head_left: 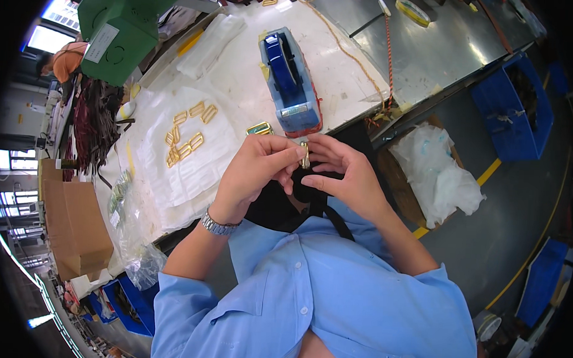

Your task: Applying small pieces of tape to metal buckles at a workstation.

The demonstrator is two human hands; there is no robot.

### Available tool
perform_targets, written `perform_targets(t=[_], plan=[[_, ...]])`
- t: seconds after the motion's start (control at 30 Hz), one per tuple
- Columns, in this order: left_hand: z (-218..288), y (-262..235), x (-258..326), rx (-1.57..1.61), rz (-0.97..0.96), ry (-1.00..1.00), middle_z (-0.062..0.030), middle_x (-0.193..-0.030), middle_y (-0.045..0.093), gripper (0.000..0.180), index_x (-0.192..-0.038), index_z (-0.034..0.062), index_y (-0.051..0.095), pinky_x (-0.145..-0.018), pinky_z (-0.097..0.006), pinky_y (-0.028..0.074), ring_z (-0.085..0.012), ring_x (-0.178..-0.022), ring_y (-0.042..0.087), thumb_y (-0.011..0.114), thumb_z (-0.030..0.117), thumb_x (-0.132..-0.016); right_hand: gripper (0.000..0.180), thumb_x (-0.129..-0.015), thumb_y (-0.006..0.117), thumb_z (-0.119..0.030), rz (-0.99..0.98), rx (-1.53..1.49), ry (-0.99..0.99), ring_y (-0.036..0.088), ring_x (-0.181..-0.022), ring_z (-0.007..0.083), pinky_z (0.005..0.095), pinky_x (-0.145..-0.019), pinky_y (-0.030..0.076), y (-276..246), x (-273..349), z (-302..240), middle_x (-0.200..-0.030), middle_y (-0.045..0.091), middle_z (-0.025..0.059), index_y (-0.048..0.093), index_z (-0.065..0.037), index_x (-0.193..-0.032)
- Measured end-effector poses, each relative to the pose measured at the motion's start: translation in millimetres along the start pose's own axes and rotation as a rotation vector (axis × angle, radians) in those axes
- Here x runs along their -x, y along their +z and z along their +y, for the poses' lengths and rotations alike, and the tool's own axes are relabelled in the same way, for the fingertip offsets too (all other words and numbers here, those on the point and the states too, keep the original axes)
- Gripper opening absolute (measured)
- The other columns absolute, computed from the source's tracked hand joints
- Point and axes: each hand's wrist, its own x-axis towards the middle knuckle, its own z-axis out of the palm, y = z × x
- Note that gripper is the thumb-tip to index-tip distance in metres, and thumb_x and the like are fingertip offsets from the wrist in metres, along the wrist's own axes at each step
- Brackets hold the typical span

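My left hand (256, 168), with a metal-band watch (219, 223) at the wrist, pinches a small gold metal buckle (305, 156) between thumb and fingers. The buckle is seen nearly edge-on. My right hand (353, 178) comes up against its other side, fingers stretched and thumb apart below. Whether those fingertips press on the metal is hard to see. Just beyond my left hand lies a gold buckle with a green patch inside (260, 129). Several gold slide buckles (188, 146) are spread on a white plastic sheet (214, 167) to the left.
A blue tape dispenser (291, 84) stands beyond my hands on the white tabletop (346, 86). A green machine housing (118, 37) rises at upper left. On the right, a cardboard box holds white plastic bags (435, 171); a blue bin (516, 111) is farther off. A person (66, 61) is at far left.
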Motion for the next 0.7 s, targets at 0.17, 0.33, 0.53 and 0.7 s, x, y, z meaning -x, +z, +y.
perform_targets(t=[0.17,0.33,0.53,0.7], plan=[[4,-7,-7,0.112,-0.026,-0.092,-0.0011,-0.074,0.062,0.027,-0.089,-0.0026,0.072,-0.056,-0.028,0.061,-0.0108,-0.061,0.064,0.077,0.019,-0.104,0.065,-0.096,0.082,-0.001,-0.096,-0.191,0.004,0.072,-0.124,0.0224,0.0359,-0.110,0.057,-6,-25,-3,-0.141,0.072,0.0196,0.054,0.009,-0.154],[5,-12,-12,0.266,-0.078,-0.132,-0.0002,-0.073,0.061,0.028,-0.085,-0.0008,0.070,-0.059,-0.029,0.063,-0.0100,-0.062,0.064,0.076,0.019,-0.105,0.056,-0.096,0.083,-0.003,-0.022,0.029,-0.074,0.075,-0.118,0.0216,0.0358,-0.107,0.059,0,-23,-8,-0.129,0.078,0.0197,0.062,0.011,-0.145],[-3,2,2,-0.021,0.123,0.084,0.0001,-0.074,0.062,0.028,-0.090,-0.0021,0.072,-0.061,-0.028,0.062,-0.0084,-0.064,0.065,0.075,0.021,-0.106,0.055,-0.094,0.086,-0.005,0.034,0.114,-0.130,0.077,-0.113,0.0193,0.0346,-0.104,0.061,6,-23,-15,-0.122,0.081,0.0186,0.065,0.013,-0.141],[-12,12,18,-0.257,0.310,0.283,-0.0045,-0.080,0.067,0.015,-0.103,-0.0033,0.075,-0.068,-0.029,0.061,-0.0117,-0.071,0.069,0.075,0.012,-0.104,0.050,-0.096,0.085,-0.005,0.037,0.080,-0.112,0.077,-0.111,0.0166,0.0318,-0.099,0.062,8,-23,-16,-0.121,0.081,0.0183,0.066,0.014,-0.138]])
